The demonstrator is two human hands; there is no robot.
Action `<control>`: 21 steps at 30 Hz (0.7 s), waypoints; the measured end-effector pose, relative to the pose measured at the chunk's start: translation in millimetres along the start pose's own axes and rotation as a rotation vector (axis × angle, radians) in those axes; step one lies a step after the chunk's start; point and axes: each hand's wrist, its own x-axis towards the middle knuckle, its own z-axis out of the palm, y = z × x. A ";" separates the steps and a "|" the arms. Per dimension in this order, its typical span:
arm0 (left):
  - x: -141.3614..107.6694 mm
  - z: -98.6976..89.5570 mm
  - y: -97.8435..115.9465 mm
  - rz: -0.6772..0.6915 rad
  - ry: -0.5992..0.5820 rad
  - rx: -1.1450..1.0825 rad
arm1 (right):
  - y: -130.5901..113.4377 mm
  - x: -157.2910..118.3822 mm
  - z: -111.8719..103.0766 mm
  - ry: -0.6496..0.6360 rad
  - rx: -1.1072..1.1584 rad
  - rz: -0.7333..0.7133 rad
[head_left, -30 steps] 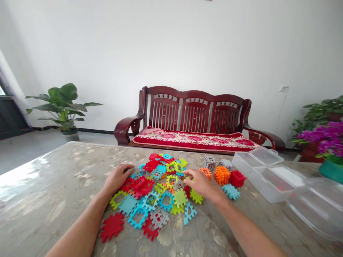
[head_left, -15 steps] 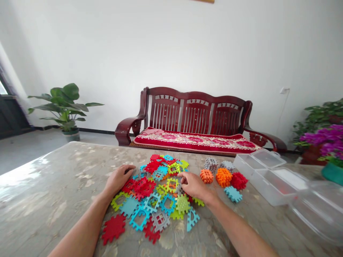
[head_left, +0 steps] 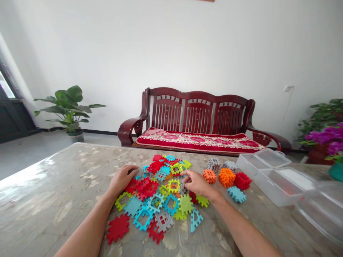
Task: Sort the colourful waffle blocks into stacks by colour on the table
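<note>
A loose heap of flat interlocking plastic pieces with notched edges lies on the table in red, blue, green, grey and orange. My left hand [head_left: 123,179] rests at the heap's left side, fingers loosely stretched out, near the red pieces [head_left: 144,187]; nothing shows in it. Above the heap's right side hovers my right hand [head_left: 197,182], its index finger extended and the other fingers bent, with no piece visible in it. Close to its fingertips are a green frame piece [head_left: 176,168] and a grey piece [head_left: 183,189]. Whether the fingertips touch them I cannot tell.
Right of the heap stand stacks of pieces: grey [head_left: 213,164], orange [head_left: 227,177], red [head_left: 242,181] and blue [head_left: 237,194]. Clear plastic boxes [head_left: 278,187] with open lids are farther right. A wooden bench [head_left: 198,114] stands behind the table [head_left: 66,178].
The view has swung slightly left, so everything appears a little farther right. My right hand's fingers have shifted slightly. The pieces lie as before.
</note>
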 end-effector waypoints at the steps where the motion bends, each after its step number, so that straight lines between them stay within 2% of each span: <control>1: -0.2 -0.1 0.3 0.001 0.000 0.001 | 0.8 1.3 -3.3 -0.018 0.088 0.018; 3: -0.6 0.0 0.3 0.012 0.000 0.004 | 0.2 4.3 -11.4 -0.026 0.239 0.039; 6: -1.0 1.1 -1.1 0.031 0.006 0.003 | -2.0 12.4 -23.2 0.049 0.345 0.045; 10: -0.8 2.9 -3.8 0.030 0.007 -0.004 | 2.4 29.2 -27.9 0.217 0.276 0.089; 14: 0.2 4.2 -5.4 0.030 0.011 -0.011 | 7.4 33.4 -21.1 0.288 0.201 0.109; 16: 0.6 4.3 -5.5 0.026 0.013 -0.016 | 4.0 26.8 -16.3 0.306 0.080 0.108; 21: 0.7 3.1 -3.7 0.021 0.005 -0.006 | -17.2 7.0 -5.3 0.298 -0.465 0.059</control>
